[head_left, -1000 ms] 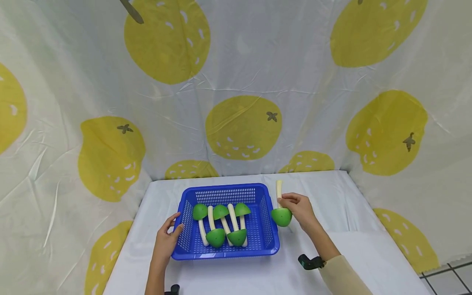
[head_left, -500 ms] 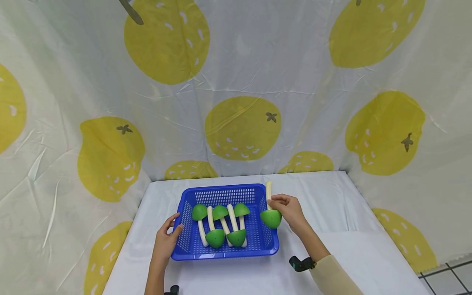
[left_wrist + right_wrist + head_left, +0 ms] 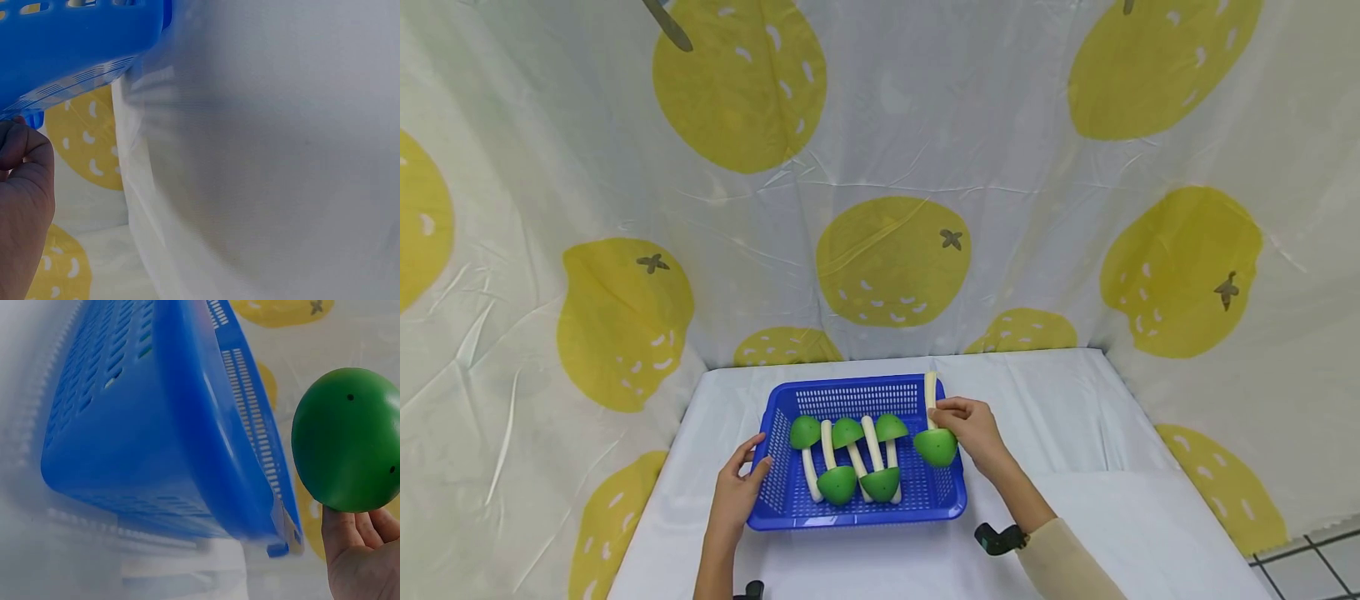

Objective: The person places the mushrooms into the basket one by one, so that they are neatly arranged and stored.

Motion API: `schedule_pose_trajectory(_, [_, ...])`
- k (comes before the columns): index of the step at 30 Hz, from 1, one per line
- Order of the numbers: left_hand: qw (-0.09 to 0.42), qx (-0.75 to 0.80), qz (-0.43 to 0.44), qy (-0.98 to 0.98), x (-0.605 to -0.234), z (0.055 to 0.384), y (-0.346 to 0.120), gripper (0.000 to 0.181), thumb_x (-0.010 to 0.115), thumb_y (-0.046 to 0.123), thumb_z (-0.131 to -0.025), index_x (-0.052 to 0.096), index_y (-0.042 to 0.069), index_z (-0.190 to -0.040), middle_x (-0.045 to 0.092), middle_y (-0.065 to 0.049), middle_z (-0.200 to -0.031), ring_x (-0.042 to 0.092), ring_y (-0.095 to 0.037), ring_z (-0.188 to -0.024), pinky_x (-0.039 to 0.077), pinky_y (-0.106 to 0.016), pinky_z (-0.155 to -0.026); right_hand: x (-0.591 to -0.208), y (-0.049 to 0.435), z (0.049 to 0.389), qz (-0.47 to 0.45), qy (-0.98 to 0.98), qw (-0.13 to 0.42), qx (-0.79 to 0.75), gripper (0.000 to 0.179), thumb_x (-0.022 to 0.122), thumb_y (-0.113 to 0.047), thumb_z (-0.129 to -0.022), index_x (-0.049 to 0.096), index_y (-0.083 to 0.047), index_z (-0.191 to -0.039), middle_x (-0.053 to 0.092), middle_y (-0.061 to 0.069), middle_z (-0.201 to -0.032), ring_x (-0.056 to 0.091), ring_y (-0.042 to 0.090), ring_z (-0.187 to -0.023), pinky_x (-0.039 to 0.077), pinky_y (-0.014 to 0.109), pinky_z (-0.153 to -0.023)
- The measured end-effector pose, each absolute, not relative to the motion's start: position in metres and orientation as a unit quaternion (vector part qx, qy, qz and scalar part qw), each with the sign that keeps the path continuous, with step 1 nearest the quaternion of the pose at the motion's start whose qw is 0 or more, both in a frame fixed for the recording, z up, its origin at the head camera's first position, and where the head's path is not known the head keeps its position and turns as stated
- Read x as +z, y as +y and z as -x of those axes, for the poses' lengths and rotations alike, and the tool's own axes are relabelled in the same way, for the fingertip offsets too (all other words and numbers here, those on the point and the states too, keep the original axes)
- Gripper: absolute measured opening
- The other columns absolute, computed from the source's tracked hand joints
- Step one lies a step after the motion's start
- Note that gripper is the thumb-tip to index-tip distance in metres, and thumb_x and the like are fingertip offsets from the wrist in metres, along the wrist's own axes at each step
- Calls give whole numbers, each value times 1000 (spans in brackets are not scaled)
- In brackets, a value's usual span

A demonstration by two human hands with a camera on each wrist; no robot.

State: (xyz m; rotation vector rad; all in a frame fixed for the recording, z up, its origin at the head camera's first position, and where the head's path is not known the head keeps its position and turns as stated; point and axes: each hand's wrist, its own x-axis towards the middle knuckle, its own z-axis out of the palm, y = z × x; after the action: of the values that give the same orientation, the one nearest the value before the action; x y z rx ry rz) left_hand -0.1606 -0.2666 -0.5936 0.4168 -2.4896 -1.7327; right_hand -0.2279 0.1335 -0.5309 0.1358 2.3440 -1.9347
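Note:
My right hand [image 3: 973,427] pinches the white stem of a green-capped toy mushroom [image 3: 936,448], cap toward me, over the right end of a blue plastic basket [image 3: 850,521]. In the right wrist view its round green cap [image 3: 347,440], marked with small dark dots, is beside the basket rim and hides part of the fingers. Inside the basket lie several similar mushrooms [image 3: 837,485] in a row, caps alternately far and near. With thumb and fingers, my left hand [image 3: 736,487] grips the basket's left rim; the left wrist view catches the curled fingers only at its edge.
The basket stands on a table with a white cloth [image 3: 1037,533]. Behind and at both sides hangs a pale curtain [image 3: 895,167] printed with yellow fruit. Floor tiles [image 3: 1311,575] show at the lower right.
My right hand has moved left, carrying the mushroom from beyond the basket's right rim to over its right end. The left hand and the other mushrooms stay where they were.

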Motion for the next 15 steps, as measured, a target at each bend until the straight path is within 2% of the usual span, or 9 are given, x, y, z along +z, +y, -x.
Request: schedule_pose_trajectory(15, [43,-569,-140,-809,-592,161,-265,47,65,24,-102,55,25,-148,52,-13,-124,66,-24,-87,52,-27,-75,-533,103,223,-12,786,58,-615,32,79,-28,-91,76,-5,-113,76,6,-99,70,14,-87,56,25,-73])
